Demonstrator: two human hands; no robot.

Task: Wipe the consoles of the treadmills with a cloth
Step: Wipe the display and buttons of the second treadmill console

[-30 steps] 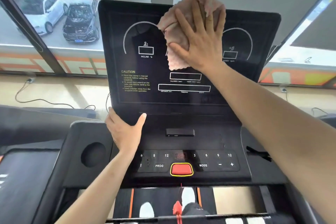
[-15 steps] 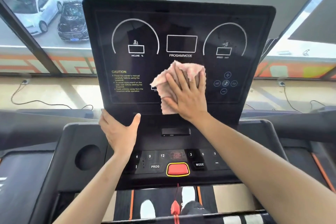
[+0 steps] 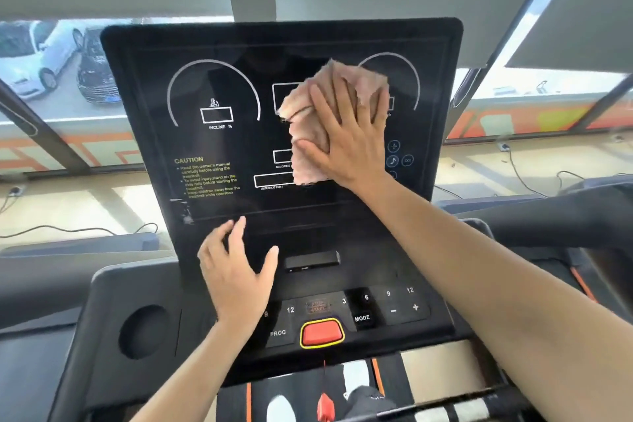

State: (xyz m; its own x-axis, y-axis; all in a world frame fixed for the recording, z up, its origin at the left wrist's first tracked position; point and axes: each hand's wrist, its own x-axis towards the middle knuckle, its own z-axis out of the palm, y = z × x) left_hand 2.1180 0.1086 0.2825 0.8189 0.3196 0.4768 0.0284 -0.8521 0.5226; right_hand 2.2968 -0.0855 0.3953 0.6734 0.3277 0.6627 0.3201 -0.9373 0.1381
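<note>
A black treadmill console (image 3: 219, 86) with white dial markings and yellow caution text stands upright in front of me. My right hand (image 3: 349, 137) presses a crumpled pink cloth (image 3: 308, 154) flat against the screen, right of centre, covering the middle display boxes. My left hand (image 3: 236, 271) rests with fingers spread on the console's lower panel, below the screen and left of a small black slot (image 3: 311, 260). Beneath it lies the button panel with a red stop button (image 3: 321, 333).
A round cup holder (image 3: 144, 331) sits in the grey tray at lower left. Neighbouring treadmill frames flank both sides. Windows behind show parked cars (image 3: 51, 58) and cables (image 3: 78, 229) along the wall. The treadmill belt and a red safety clip (image 3: 323, 404) lie below.
My right hand slid the cloth from the screen's top down to its lower middle, then back up and to the right. My left hand let go of the screen's lower left corner and moved onto the lower panel.
</note>
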